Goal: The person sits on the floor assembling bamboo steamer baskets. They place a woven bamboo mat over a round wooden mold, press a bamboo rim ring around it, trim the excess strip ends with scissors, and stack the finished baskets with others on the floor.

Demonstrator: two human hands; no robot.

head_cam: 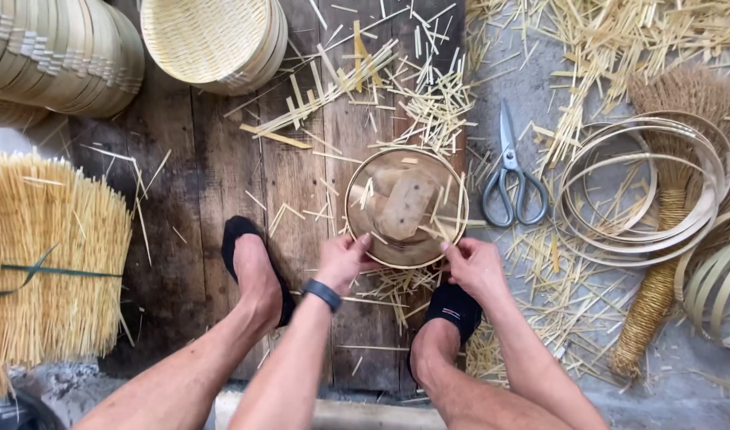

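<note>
Gripping the near rim of a round bamboo hoop [406,209] that lies on the dark wooden boards [214,175] between the person's feet, the left hand [343,260] and the right hand [474,267] each close their fingers on the edge, though how tightly is hard to tell from above. Inside the hoop sit some pale brown blocks whose kind cannot be made out, half covered by loose bamboo slivers. Scissors [511,177] lie just beside it, while a stack of woven trays [58,56] and the coiled bamboo strips [648,191] are partly cut off or overlapped.
</note>
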